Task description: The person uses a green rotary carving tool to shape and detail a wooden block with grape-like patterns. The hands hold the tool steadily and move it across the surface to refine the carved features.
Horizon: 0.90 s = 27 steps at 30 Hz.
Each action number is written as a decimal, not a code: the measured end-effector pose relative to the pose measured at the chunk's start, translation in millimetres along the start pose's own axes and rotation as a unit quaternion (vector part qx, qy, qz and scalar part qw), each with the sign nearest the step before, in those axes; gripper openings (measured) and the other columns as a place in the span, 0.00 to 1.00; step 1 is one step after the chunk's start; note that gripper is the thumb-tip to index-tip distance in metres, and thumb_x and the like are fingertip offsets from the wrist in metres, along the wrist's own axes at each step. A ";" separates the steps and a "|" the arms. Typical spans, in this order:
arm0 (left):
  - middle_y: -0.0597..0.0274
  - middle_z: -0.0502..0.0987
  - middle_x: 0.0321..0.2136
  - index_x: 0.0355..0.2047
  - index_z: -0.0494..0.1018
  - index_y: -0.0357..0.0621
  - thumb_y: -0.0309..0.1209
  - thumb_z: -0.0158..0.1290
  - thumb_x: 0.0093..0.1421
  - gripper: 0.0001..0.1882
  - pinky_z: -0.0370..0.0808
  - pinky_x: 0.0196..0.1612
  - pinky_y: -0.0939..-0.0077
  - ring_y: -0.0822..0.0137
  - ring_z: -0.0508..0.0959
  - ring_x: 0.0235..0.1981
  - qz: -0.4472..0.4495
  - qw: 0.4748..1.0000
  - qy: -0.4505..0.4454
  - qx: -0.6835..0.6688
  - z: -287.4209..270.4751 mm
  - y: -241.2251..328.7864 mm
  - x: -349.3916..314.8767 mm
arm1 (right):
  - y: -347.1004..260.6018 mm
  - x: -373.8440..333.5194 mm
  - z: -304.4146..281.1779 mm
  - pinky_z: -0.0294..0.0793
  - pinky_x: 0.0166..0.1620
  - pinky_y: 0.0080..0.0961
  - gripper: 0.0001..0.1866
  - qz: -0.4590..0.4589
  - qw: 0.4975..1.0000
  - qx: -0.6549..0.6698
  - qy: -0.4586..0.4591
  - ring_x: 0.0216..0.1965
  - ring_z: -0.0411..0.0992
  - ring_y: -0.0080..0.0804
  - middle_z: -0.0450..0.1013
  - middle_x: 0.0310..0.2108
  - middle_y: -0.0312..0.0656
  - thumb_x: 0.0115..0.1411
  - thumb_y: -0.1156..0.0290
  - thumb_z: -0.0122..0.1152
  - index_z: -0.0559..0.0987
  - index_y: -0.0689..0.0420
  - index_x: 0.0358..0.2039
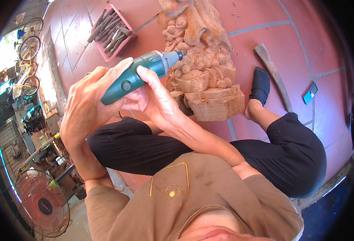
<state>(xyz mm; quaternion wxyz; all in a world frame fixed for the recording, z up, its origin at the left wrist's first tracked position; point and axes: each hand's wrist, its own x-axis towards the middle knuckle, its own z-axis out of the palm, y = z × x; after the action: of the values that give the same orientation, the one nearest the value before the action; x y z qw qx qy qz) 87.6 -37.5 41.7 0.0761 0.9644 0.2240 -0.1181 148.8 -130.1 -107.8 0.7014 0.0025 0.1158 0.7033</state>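
Observation:
Both my hands are closed around a green rotary tool [134, 77] with a grey nose and a black chuck. My left hand [89, 92] wraps its rear end from the left. My right hand [157, 93] grips it from below, with the thumb along its side. The chuck end points right, at a carved wooden sculpture [203, 60] covered with round, fruit-like shapes on a blocky base. A thin bit seems to reach the carving's surface; I cannot tell whether it touches.
A pink basket [132, 39] full of chisel-like tools stands at the far left on red floor tiles [257, 36]. Right of my foot lies a wooden stick [274, 74], with a blue phone [310, 93] beyond it. A standing fan [44, 205] is at the lower left; bicycles [30, 48] stand farther back.

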 end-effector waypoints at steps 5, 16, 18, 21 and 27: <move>0.55 0.77 0.32 0.60 0.73 0.50 0.27 0.61 0.51 0.32 0.78 0.37 0.60 0.50 0.81 0.32 -0.003 1.000 -0.006 -0.007 -8.4 4.5 1.6 | -0.9 -0.9 4.5 0.80 0.51 0.45 0.19 0.001 1.000 -0.007 0.003 0.38 0.76 0.22 0.77 0.39 0.30 0.67 0.49 0.59 0.75 0.48 0.49; 0.53 0.77 0.30 0.60 0.74 0.49 0.25 0.59 0.51 0.32 0.77 0.36 0.60 0.49 0.80 0.31 0.007 1.000 -0.024 -0.009 -15.6 9.1 12.4 | -6.6 -3.2 13.4 0.79 0.52 0.45 0.21 -0.003 1.000 0.030 -0.003 0.43 0.77 0.24 0.78 0.42 0.31 0.67 0.47 0.59 0.74 0.47 0.52; 0.53 0.77 0.30 0.60 0.74 0.49 0.25 0.59 0.50 0.32 0.77 0.35 0.60 0.49 0.80 0.30 0.006 1.000 -0.023 -0.008 -15.8 10.0 11.8 | -7.2 -3.8 15.3 0.79 0.52 0.45 0.21 -0.002 0.999 0.037 -0.006 0.40 0.76 0.23 0.77 0.42 0.30 0.67 0.47 0.59 0.74 0.47 0.51; 0.53 0.77 0.29 0.60 0.74 0.49 0.25 0.59 0.50 0.32 0.77 0.35 0.60 0.49 0.79 0.30 0.008 1.000 -0.026 -0.011 -16.6 8.9 11.8 | -6.8 -3.2 13.3 0.79 0.51 0.44 0.20 0.000 0.999 0.038 -0.021 0.37 0.74 0.22 0.76 0.40 0.29 0.67 0.48 0.59 0.74 0.46 0.51; 0.53 0.77 0.29 0.59 0.74 0.49 0.24 0.59 0.50 0.32 0.77 0.35 0.59 0.49 0.80 0.30 0.015 1.000 -0.009 0.000 -13.6 6.3 11.3 | -4.9 -1.5 13.7 0.80 0.50 0.43 0.19 -0.003 0.999 0.046 -0.018 0.34 0.73 0.20 0.76 0.39 0.28 0.67 0.48 0.59 0.74 0.46 0.50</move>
<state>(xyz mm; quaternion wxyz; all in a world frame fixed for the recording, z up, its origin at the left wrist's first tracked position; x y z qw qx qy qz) 102.9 -35.7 52.4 0.0802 0.9665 0.2089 -0.1254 155.9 -129.4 -95.0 0.7047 0.0468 0.1354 0.6949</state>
